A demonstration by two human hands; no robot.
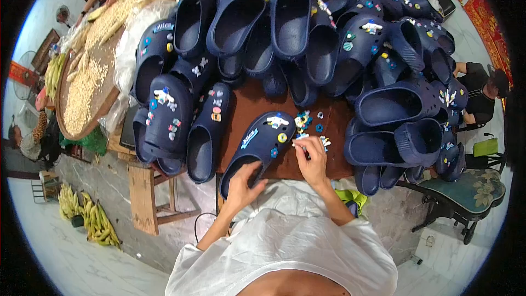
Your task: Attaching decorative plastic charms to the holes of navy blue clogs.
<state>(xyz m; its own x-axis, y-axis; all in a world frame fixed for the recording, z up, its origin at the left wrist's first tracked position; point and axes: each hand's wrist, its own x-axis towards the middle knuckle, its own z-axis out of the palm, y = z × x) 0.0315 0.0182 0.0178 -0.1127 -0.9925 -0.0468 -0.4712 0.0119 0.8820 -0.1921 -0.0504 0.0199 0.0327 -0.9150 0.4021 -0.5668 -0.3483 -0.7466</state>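
Observation:
My left hand (245,182) grips the heel end of a dark blue clog (262,141) that lies on the brown table (247,111) in front of me; the clog has small colourful charms on its top. My right hand (310,156) rests just right of the clog, fingers pinched on a small charm (301,143) at the edge of a little heap of loose charms (304,122). What exactly the fingers hold is tiny and partly hidden.
A big pile of dark blue clogs (307,27) covers the table's far half and both sides. A round tray of corn kernels (82,93) stands at the left, corn cobs (93,216) lie on the floor. Other people sit at the far left and right; a green chair (466,189) stands right.

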